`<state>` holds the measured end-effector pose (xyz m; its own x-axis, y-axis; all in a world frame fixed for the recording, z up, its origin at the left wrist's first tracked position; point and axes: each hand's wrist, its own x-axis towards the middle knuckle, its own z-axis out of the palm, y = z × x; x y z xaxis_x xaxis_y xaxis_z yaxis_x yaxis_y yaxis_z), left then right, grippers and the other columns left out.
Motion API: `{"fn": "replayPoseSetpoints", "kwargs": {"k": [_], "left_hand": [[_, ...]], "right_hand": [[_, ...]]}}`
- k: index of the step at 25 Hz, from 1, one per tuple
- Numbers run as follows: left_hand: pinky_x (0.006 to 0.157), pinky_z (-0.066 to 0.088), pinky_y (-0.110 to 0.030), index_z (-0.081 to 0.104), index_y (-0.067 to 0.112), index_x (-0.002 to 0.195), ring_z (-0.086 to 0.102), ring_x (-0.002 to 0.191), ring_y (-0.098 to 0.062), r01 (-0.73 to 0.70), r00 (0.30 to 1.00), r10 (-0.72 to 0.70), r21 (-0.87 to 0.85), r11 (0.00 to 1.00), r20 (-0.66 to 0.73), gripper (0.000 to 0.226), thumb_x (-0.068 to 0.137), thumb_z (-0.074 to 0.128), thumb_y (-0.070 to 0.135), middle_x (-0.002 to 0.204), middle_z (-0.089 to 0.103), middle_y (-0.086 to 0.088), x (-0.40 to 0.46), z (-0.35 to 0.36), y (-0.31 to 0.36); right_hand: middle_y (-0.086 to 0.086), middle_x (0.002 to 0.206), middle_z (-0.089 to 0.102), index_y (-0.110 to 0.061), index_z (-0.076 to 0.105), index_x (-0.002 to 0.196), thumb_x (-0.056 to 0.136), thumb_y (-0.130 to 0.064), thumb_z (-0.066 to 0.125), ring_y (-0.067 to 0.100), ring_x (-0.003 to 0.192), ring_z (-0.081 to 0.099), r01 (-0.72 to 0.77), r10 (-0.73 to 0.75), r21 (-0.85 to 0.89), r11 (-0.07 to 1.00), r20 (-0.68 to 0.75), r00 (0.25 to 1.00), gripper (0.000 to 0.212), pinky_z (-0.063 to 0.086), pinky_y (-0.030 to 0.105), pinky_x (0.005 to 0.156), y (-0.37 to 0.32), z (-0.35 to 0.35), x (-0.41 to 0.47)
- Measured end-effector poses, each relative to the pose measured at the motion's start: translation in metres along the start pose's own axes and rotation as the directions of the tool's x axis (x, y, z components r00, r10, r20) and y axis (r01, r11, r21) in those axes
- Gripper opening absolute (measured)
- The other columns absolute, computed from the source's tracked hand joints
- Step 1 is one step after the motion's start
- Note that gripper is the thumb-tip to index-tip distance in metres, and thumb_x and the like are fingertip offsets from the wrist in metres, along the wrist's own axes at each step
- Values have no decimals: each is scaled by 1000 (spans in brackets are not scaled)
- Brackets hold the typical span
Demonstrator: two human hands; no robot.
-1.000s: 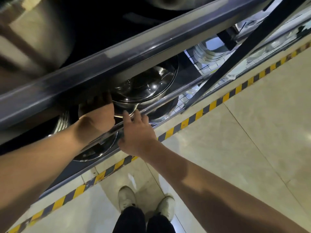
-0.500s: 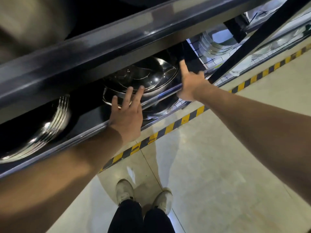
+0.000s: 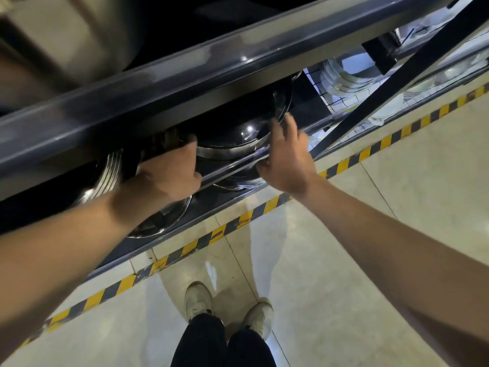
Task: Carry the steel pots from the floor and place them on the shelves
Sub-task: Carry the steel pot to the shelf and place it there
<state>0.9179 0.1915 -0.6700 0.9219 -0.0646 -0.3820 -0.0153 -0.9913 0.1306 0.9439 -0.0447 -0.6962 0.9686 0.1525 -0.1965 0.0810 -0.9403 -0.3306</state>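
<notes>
**Steel pot gripped from both sides on the middle shelf**

A steel pot [image 3: 232, 140] with a domed, shiny lid is seen on the middle shelf [image 3: 230, 165] of a dark metal rack, behind the shelf's front rail. The left hand [image 3: 169, 170] is pressed against the pot's left side, with the fingers curled around its rim and partly hidden under the upper beam [image 3: 185, 75]. The right hand [image 3: 287, 154] is laid against the pot's right side, fingers spread and slightly blurred, so a firm grip cannot be told for certain. More steel pots [image 3: 105, 173] are stacked to the left on the same shelf, and another [image 3: 164, 221] is seen on the level below. Yellow-and-black floor tape [image 3: 264, 207] is run along the rack's foot, and white shoes [image 3: 198, 300] are planted on the tiled floor [image 3: 344, 260].
</notes>
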Motion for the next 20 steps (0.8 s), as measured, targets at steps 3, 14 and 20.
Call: {"fn": "replayPoseSetpoints", "kwargs": {"k": [3, 14, 20], "left_hand": [[92, 47, -50, 4, 30, 153, 54, 116, -39, -32, 999, 30, 35, 999, 39, 85, 90, 61, 33, 143, 38, -25, -18, 12, 19], [105, 38, -56, -17, 35, 154, 37, 136, -50, 60, 992, -69, 88, 994, 107, 99, 91, 60, 31, 158, 19, -28, 20, 14, 45], [100, 41, -53, -12, 39, 154, 37, 137, -48, 91, 992, -94, 44, 995, 83, 100, 89, 63, 27, 161, 16, -23, 15, 13, 44]], "right_hand": [[4, 164, 3, -20, 0, 157, 82, -29, 69, 46, 145, 8, -33, 44, -72, 997, 163, 986, 102, 38, 55, 105, 15, -9, 17], [12, 150, 39, -15, 44, 139, 84, -35, 52, 48, 147, -3, -80, 214, -358, 930, 353, 911, 59, 21, 56, 112, -1, -46, 77], [7, 147, 39, -17, 37, 141, 79, -52, 52, 50, 144, 7, -45, 128, -264, 964, 307, 943, 73, 26, 56, 108, 5, -38, 68]]}}
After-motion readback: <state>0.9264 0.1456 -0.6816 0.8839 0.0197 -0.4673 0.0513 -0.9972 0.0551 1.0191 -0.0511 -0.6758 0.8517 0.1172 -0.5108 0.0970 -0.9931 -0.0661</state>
